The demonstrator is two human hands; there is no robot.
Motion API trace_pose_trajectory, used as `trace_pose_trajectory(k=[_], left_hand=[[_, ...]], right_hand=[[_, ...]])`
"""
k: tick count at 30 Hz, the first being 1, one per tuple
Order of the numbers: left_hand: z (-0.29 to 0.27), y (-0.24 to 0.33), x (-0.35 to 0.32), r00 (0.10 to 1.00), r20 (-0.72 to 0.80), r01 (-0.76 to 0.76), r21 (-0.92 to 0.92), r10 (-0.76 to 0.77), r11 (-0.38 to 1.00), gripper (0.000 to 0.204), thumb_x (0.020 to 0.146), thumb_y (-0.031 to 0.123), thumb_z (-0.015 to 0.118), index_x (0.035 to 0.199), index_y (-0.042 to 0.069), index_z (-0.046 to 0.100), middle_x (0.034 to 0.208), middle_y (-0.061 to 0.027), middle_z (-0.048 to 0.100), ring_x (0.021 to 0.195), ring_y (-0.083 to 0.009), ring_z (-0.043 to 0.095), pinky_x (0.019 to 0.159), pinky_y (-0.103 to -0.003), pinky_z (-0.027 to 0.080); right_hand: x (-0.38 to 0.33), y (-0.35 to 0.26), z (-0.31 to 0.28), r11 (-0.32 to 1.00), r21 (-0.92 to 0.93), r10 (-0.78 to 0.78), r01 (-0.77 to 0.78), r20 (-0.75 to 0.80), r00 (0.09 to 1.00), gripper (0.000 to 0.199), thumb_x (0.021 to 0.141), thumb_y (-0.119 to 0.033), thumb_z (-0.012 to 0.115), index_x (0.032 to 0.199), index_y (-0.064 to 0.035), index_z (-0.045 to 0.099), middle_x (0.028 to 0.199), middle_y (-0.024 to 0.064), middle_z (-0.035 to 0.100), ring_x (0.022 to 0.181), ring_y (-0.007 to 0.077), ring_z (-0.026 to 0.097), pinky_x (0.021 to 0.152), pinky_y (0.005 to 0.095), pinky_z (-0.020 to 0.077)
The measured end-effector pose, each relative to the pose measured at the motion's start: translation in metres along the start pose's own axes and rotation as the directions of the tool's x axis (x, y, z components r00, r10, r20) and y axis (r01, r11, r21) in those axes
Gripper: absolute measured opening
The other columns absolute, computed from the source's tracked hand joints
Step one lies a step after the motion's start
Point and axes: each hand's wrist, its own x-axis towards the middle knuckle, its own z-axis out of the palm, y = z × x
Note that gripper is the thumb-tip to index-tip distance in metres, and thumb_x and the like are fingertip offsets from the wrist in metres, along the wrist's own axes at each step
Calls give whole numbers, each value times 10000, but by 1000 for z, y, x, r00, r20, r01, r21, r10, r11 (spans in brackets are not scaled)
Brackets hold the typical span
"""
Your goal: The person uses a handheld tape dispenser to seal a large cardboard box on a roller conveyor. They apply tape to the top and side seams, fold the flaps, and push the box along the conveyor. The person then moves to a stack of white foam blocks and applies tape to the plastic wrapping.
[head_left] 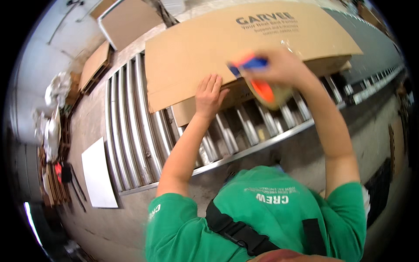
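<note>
Nearest, on our own side of the box, we see our green shirt [283, 214] and a black strap [238, 233] with its buckle. Between us and the box runs the metal rail [257, 146] of the conveyor; its shiny rollers [131, 122] pass under the box and show bare to its left. Our left hand [208, 97] lies open at the box's near edge, palm down on the cardboard, grasping nothing. Our right hand [281, 65], blurred, is closed around an orange and blue tape gun [262, 89], above the box's near side, right of the left hand. The box [196, 56] itself, long and brown with dark print on top, lies across the rollers.

Left of the box and nearer to us, a white panel [99, 179] stands out against the grey concrete floor [83, 118]. Off the box's right end, we see a dark grey belt [371, 48]. Farther off to the box's left come brown sheets [97, 65] on a pallet and white bags [56, 89]. Beyond its far left corner we see a white-edged brown board [131, 24], and, past the bags, a pale wall [41, 52].
</note>
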Motion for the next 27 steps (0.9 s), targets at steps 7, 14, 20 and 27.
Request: trace_pose_trajectory(k=[7,14,20,27], left_hand=[[8,-8,-3,984,-180,-50,-208,12,977,366,696,115,731,1025,6,613,1080,-141,619,1057,-322,566,951,-437,454],[4,-3,-3,982,-183,-5,-256,-43,967,316,703,70,717,998,15,616,1053,-131,615,1016,-314,569,889,-416,468],[-20,-5,-2,997,-72,15,-203,-31,979,295,711,102,709,973,14,604,1064,-123,607,1016,-312,564,862,-392,472],[-76,39,22,932,178,346,-699,-317,626,312,749,188,753,1013,47,662,961,-81,657,937,-227,601,835,-344,470]], right_hand=[[67,-70,52,835,-459,345,-304,6,939,571,550,-538,665,746,-3,703,694,195,654,659,293,645,608,354,501],[-171,47,167,742,-383,663,-551,292,689,725,576,-552,763,1019,17,696,995,183,682,930,260,652,846,383,506],[-149,20,79,364,867,456,-341,153,877,521,844,-344,619,1183,49,563,928,128,676,834,188,659,768,315,551],[-128,5,81,-239,971,349,22,65,935,559,923,-403,462,1249,50,490,1167,199,606,1009,275,639,882,393,540]])
